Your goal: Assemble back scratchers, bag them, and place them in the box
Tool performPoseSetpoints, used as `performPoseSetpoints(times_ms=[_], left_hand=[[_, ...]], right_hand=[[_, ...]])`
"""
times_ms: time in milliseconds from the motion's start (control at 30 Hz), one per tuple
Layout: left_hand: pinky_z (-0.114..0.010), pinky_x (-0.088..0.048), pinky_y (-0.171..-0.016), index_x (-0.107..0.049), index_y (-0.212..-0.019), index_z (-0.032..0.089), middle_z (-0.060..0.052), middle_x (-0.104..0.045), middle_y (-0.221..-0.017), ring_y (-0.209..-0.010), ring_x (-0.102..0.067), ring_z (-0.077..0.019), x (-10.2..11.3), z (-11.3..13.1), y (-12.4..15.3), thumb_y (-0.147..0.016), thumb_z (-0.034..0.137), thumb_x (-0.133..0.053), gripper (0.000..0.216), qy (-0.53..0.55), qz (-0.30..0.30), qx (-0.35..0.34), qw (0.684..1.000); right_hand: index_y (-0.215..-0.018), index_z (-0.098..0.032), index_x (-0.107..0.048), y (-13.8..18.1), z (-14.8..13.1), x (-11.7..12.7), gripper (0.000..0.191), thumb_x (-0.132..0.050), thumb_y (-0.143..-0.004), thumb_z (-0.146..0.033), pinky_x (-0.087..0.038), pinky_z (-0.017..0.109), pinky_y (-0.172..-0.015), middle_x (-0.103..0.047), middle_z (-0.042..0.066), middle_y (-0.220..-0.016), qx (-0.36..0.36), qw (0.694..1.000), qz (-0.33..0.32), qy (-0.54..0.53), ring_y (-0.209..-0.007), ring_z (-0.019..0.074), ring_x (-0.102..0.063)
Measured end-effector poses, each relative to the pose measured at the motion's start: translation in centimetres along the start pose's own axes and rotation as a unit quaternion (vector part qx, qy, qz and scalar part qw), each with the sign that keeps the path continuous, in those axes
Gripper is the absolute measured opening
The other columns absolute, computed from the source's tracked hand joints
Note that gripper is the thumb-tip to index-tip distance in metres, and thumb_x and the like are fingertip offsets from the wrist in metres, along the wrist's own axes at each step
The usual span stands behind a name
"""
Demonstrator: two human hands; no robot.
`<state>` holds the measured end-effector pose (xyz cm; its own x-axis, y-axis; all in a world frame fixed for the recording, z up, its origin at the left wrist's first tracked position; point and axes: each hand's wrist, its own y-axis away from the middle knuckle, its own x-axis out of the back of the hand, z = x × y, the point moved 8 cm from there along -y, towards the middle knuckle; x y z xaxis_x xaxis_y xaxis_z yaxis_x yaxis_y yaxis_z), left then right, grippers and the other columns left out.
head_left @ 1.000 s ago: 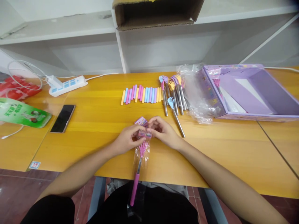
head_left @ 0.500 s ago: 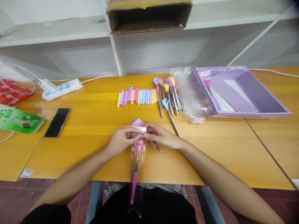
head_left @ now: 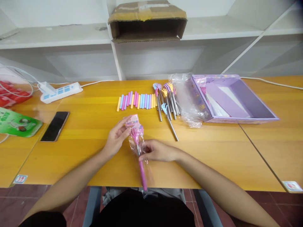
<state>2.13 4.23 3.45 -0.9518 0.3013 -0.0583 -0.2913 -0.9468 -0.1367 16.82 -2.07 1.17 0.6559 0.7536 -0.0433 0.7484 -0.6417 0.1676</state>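
A pink back scratcher (head_left: 142,173) in a clear plastic bag with a printed pink header lies tilted in front of me, its claw end away from me and its handle over the table's front edge. My left hand (head_left: 116,136) pinches the bag's top by the header. Lower down, my right hand (head_left: 158,150) grips the bagged scratcher where the metal rod meets the pink handle. Beyond my hands is a row of coloured handle sleeves (head_left: 136,101). Beside it lie several metal scratchers with coloured claws (head_left: 169,101), one blue-clawed scratcher (head_left: 169,121) nearest me.
Clear plastic bags (head_left: 189,104) lie against an open purple box (head_left: 236,118) at the right. A phone (head_left: 55,126), a power strip (head_left: 62,92) and a green package (head_left: 20,123) are at the left. A cardboard box (head_left: 148,14) overhangs the shelf at the back.
My right hand has moved from the header down to the scratcher's rod and handle. The header end has shifted away and left, and the handle has swung right. The camera view has shifted slightly.
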Motion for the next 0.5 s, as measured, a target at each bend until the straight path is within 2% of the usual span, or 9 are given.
performPoseSetpoints(times_ms=[100,167,233,300,333,367,433,467,500], left_hand=[[-0.037,-0.064,-0.093,-0.044,-0.166,0.037,-0.011,-0.064,-0.150,-0.101,-0.076,-0.0188,0.1,-0.1,0.0,-0.105,0.040,-0.065,0.064,0.039,-0.014,-0.009,0.999],[-0.035,-0.064,-0.084,-0.034,-0.171,0.037,-0.011,-0.067,-0.142,-0.089,-0.075,-0.0168,0.2,-0.3,-0.2,-0.107,0.039,-0.061,0.069,0.055,-0.025,-0.003,0.998],[-0.033,-0.063,-0.080,-0.034,-0.171,0.035,-0.011,-0.069,-0.136,-0.085,-0.074,-0.0161,0.1,-0.6,-0.3,-0.107,0.037,-0.058,0.068,0.055,-0.037,0.010,0.998],[-0.032,-0.062,-0.078,-0.038,-0.170,0.033,-0.011,-0.070,-0.133,-0.083,-0.073,-0.0157,-0.1,-0.9,-0.3,-0.108,0.038,-0.057,0.065,0.053,-0.052,0.023,0.997],[-0.032,-0.061,-0.078,-0.039,-0.169,0.032,-0.011,-0.071,-0.132,-0.082,-0.072,-0.0155,-0.3,-1.1,-0.3,-0.108,0.038,-0.057,0.064,0.052,-0.060,0.029,0.996],[-0.032,-0.061,-0.078,-0.041,-0.168,0.031,-0.011,-0.070,-0.132,-0.081,-0.072,-0.0153,-0.4,-1.3,-0.2,-0.108,0.039,-0.056,0.063,0.050,-0.068,0.035,0.996],[-0.032,-0.060,-0.078,-0.043,-0.167,0.031,-0.011,-0.069,-0.134,-0.081,-0.071,-0.0149,-0.7,-1.6,0.0,-0.109,0.040,-0.054,0.060,0.040,-0.081,0.041,0.995],[-0.032,-0.060,-0.078,-0.044,-0.166,0.032,-0.011,-0.069,-0.135,-0.081,-0.070,-0.0147,-0.7,-1.7,0.1,-0.109,0.041,-0.054,0.059,0.034,-0.087,0.042,0.995],[-0.032,-0.059,-0.079,-0.045,-0.166,0.032,-0.010,-0.068,-0.136,-0.081,-0.070,-0.0146,-0.8,-1.8,0.2,-0.110,0.041,-0.053,0.057,0.028,-0.093,0.040,0.995]], right_hand=[[-0.092,-0.016,-0.069,1.2,-1.0,2.3,0.043,-0.084,-0.087,-0.057,-0.050,0.029,-0.075,-0.067,-0.001,-0.084,0.006,1.000,0.025,0.000,-0.076,0.0133,-0.059],[-0.094,-0.017,-0.073,2.6,-2.6,5.1,0.042,-0.084,-0.087,-0.057,-0.053,0.031,-0.078,-0.071,0.001,-0.088,0.027,0.996,0.078,0.020,-0.080,0.0154,-0.063],[-0.095,-0.020,-0.077,4.7,-5.0,9.3,0.038,-0.085,-0.087,-0.056,-0.056,0.036,-0.082,-0.074,0.004,-0.097,0.075,0.981,0.175,0.041,-0.086,0.0185,-0.066],[-0.098,-0.026,-0.080,8.0,-8.3,14.4,0.028,-0.087,-0.086,-0.051,-0.058,0.039,-0.085,-0.075,0.004,-0.104,0.146,0.938,0.307,0.067,-0.091,0.0202,-0.068],[-0.101,-0.029,-0.081,10.2,-10.0,17.2,0.025,-0.087,-0.087,-0.048,-0.058,0.039,-0.085,-0.075,0.003,-0.105,0.185,0.900,0.387,0.082,-0.091,0.0198,-0.068],[-0.104,-0.030,-0.081,12.9,-11.7,19.9,0.024,-0.087,-0.088,-0.047,-0.057,0.039,-0.086,-0.075,0.003,-0.104,0.229,0.848,0.468,0.098,-0.091,0.0188,-0.069],[-0.104,-0.028,-0.080,18.6,-15.1,23.9,0.029,-0.090,-0.084,-0.047,-0.057,0.041,-0.087,-0.075,0.004,-0.102,0.336,0.730,0.573,0.161,-0.092,0.0192,-0.071],[-0.107,-0.026,-0.079,21.5,-16.4,25.3,0.033,-0.090,-0.084,-0.048,-0.057,0.041,-0.085,-0.075,0.006,-0.102,0.369,0.655,0.623,0.217,-0.091,0.0198,-0.073],[-0.114,-0.023,-0.078,24.0,-17.1,26.5,0.038,-0.086,-0.088,-0.049,-0.057,0.040,-0.083,-0.076,0.010,-0.106,0.357,0.580,0.675,0.284,-0.095,0.0216,-0.074]])
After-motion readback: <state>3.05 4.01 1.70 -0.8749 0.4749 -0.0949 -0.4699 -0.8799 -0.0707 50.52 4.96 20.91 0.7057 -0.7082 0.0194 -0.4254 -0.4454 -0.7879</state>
